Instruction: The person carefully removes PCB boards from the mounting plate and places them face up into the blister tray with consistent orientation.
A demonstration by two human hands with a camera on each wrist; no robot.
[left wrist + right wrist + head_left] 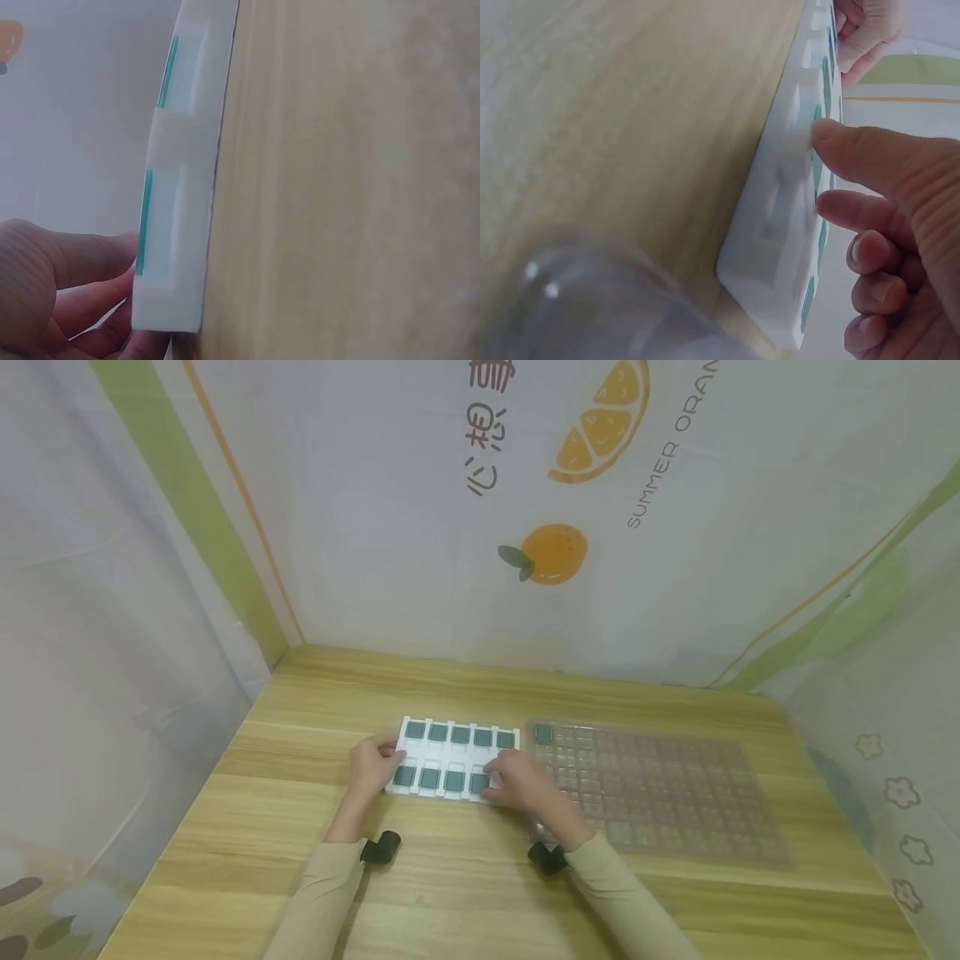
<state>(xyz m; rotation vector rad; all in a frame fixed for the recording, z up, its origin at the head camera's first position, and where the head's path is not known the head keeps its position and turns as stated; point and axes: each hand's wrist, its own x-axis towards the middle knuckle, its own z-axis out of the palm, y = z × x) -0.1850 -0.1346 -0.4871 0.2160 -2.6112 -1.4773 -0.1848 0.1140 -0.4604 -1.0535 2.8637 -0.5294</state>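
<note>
A white tray point(437, 758) with two rows of thin green square pieces point(461, 736) lies on the table. My left hand point(372, 766) grips its left end, thumb at the top edge and the other fingers lower in the left wrist view. At the lower right, my right hand point(522, 781) has its thumb and index finger at opposite edges of one green square piece point(479, 784), pinching it at its slot. The other right fingers point(877, 292) are curled. The right hand hides the tray's lower right corner.
Right of the white tray lies a large clear plastic tray point(660, 793) with many small compartments; one green square point(543, 733) sits in its upper left corner. Both trays rest on a wooden table point(450, 893). A printed curtain point(390, 527) hangs behind.
</note>
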